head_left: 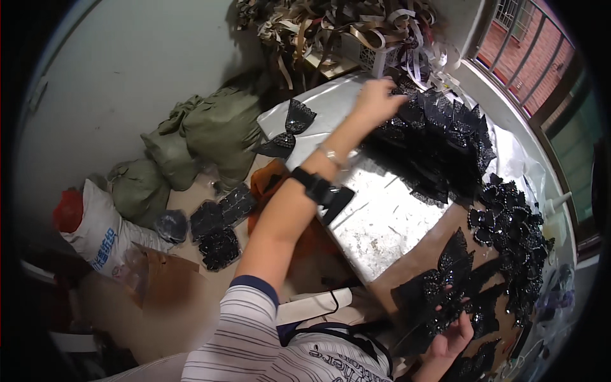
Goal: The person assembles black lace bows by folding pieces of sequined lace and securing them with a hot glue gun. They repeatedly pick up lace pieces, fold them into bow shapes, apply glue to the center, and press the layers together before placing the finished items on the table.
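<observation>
My left hand (380,102) reaches to the far end of a heap of black sequined bows (439,121) on the table. Its thumb and curled fingers look a little apart beside the heap's edge, with nothing visible between them. Close to my body, my right hand (453,334) holds a black bow (439,280) with glittering sequins and pointed, leaf-like wings. The bow's dark layers cover part of the fingers. A separate black bow (289,135) lies at the table's far left corner.
Silver sheeting (382,216) and brown board (423,245) cover the table. Beaded black pieces (509,235) crowd its right side, below a barred window (528,51). Ribbons (356,32) hang at the back. Green sacks (219,130) and clear boxes of black pieces (219,219) stand at left.
</observation>
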